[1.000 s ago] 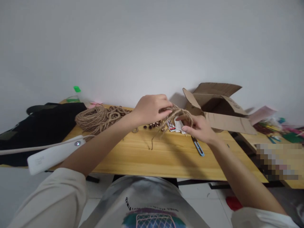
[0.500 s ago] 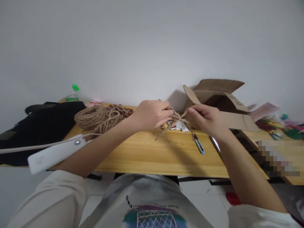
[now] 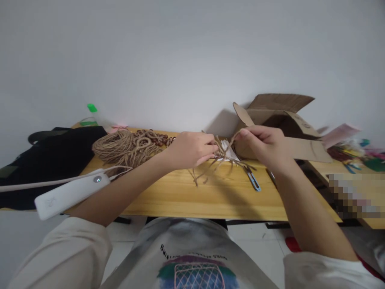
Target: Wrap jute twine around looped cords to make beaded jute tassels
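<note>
Above the middle of the table is a knotted bundle of brown twine [image 3: 221, 152] with loose ends hanging down. My left hand [image 3: 194, 149] is closed on the left side of this bundle, its fingertips partly hidden. From the bundle a single strand [image 3: 233, 138] runs up to my right hand [image 3: 263, 144], which pinches it between thumb and forefinger. Below the right hand, small blue thread snips [image 3: 252, 179] lie on the table. White paper scraps [image 3: 229, 151] lie behind the twine.
A large coil of twine [image 3: 112, 147] with brown beads [image 3: 159, 138] lies to the left. Nearer are a white power bank [image 3: 72, 195] with a cable and a black bag [image 3: 54, 168]. An open cardboard box [image 3: 306, 149] stands at the back right. The wooden table [image 3: 180, 200] ends near my body.
My right hand has moved slightly up and right with the strand, which now stretches farther from the knot. My left hand stays at the bundle, a little lower.
</note>
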Tool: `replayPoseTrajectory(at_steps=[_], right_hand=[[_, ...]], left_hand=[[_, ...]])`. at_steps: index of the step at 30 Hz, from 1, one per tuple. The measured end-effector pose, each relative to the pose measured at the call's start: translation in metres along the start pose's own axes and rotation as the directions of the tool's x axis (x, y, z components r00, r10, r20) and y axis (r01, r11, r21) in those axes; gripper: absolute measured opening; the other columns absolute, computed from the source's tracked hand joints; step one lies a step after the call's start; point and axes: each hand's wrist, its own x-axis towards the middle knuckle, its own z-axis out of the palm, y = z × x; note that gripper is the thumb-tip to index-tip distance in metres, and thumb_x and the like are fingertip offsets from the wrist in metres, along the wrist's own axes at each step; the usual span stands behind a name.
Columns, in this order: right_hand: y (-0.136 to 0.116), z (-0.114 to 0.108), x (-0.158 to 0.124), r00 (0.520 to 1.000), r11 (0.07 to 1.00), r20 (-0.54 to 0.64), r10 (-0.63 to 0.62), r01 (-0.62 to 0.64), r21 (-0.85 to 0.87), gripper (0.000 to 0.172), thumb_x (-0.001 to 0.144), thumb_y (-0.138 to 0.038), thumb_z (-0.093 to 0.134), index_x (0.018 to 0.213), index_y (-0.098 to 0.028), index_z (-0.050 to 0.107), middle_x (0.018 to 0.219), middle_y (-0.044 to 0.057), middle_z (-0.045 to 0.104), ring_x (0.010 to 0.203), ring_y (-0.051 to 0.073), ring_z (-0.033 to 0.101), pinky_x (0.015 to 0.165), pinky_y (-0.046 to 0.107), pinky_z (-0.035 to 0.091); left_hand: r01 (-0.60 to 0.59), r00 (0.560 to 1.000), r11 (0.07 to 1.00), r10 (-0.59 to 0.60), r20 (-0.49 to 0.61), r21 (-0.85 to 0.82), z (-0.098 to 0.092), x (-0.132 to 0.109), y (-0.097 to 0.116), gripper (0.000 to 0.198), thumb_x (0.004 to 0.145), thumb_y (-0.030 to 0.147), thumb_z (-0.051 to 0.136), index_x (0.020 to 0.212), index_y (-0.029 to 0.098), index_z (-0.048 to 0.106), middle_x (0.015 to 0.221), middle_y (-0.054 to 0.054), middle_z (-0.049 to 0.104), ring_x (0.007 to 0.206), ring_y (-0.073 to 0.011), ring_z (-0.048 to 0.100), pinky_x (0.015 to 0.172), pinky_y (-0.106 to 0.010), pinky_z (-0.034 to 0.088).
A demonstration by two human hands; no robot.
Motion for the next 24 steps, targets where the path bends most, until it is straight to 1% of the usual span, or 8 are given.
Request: replayPoseTrajectory(at_steps=[3,6,10,12,16,19,22,24], right_hand=[[0.022,0.004,0.007,0.98,0.991,0.189,0.069,-0.045,-0.128,0.035,0.087,-0.038,0.05,0.074,-0.011,0.068,0.061,0.004,0.061,0.057,0.014,0.05,0.055,0.026,0.034],[0.028,0.014,-0.002,0.825,0.996,0.564,-0.039,0.075,-0.042,0.036,0.089,-0.039,0.047,0.074,-0.014,0.068,0.064,0.002,0.061,0.055,0.011,0.048,0.053,0.024,0.034],[0.003,0.018,-0.023,0.662,0.974,0.715,-0.225,0.133,0.184,0.036,0.092,-0.039,0.045,0.077,-0.016,0.068,0.067,0.002,0.063,0.057,0.01,0.05,0.056,0.022,0.039],[-0.013,0.012,-0.027,0.709,0.957,0.648,-0.278,0.15,0.246,0.035,0.091,-0.041,0.048,0.077,-0.016,0.068,0.062,0.001,0.061,0.054,0.009,0.048,0.054,0.022,0.038],[-0.017,0.001,-0.012,0.984,0.986,0.166,-0.068,0.041,0.159,0.032,0.089,-0.044,0.051,0.084,-0.017,0.068,0.067,0.003,0.062,0.062,0.013,0.053,0.058,0.026,0.04],[0.009,0.002,0.005,0.993,0.994,-0.065,0.094,-0.097,-0.049,0.031,0.089,-0.039,0.05,0.084,-0.015,0.068,0.068,0.006,0.063,0.064,0.015,0.052,0.06,0.028,0.038],[0.038,0.013,0.007,0.971,0.97,0.194,0.141,-0.096,-0.221,0.03,0.086,-0.033,0.053,0.071,-0.013,0.069,0.056,0.003,0.057,0.054,0.014,0.047,0.055,0.028,0.033],[0.044,0.022,-0.002,0.864,0.964,0.49,0.115,0.022,-0.265,0.03,0.086,-0.032,0.052,0.071,-0.013,0.07,0.057,0.003,0.061,0.054,0.014,0.051,0.054,0.027,0.033]], left_hand=[[0.004,0.996,0.996,-0.012,-0.083,-0.093,-0.007,-0.002,0.0,0.024,0.09,0.029,0.048,0.096,0.019,0.068,0.094,-0.003,0.07,0.081,-0.0139,0.064,0.066,-0.024,0.044],[0.114,0.983,0.982,-0.134,-0.127,-0.152,-0.008,-0.003,-0.003,0.022,0.089,0.028,0.05,0.098,0.019,0.068,0.096,-0.003,0.07,0.081,-0.0133,0.064,0.067,-0.024,0.045],[0.26,0.959,0.963,-0.266,-0.1,-0.074,0.005,-0.006,-0.006,0.021,0.089,0.028,0.05,0.094,0.018,0.068,0.092,-0.003,0.069,0.078,-0.0146,0.064,0.065,-0.025,0.044],[0.235,0.971,0.972,-0.235,-0.038,-0.004,0.011,-0.007,-0.005,0.023,0.09,0.03,0.048,0.091,0.018,0.068,0.09,-0.004,0.068,0.076,-0.0157,0.063,0.061,-0.026,0.043],[0.079,0.996,0.996,-0.081,0.047,0.034,0.012,-0.01,0.0,0.023,0.09,0.03,0.047,0.09,0.017,0.066,0.09,-0.005,0.067,0.078,-0.0156,0.062,0.06,-0.026,0.041],[-0.002,0.999,1.0,0.003,0.032,-0.018,0.005,-0.012,0.003,0.021,0.09,0.029,0.048,0.091,0.018,0.066,0.092,-0.004,0.068,0.083,-0.015,0.063,0.064,-0.025,0.042],[0.029,0.998,0.994,-0.034,-0.05,-0.102,-0.003,-0.014,0.003,0.021,0.09,0.029,0.049,0.093,0.019,0.067,0.094,-0.004,0.069,0.082,-0.0134,0.063,0.066,-0.024,0.044],[0.099,0.988,0.984,-0.115,-0.106,-0.147,-0.005,-0.015,0.001,0.02,0.089,0.028,0.051,0.095,0.019,0.068,0.093,-0.003,0.07,0.079,-0.012,0.064,0.065,-0.023,0.044]])
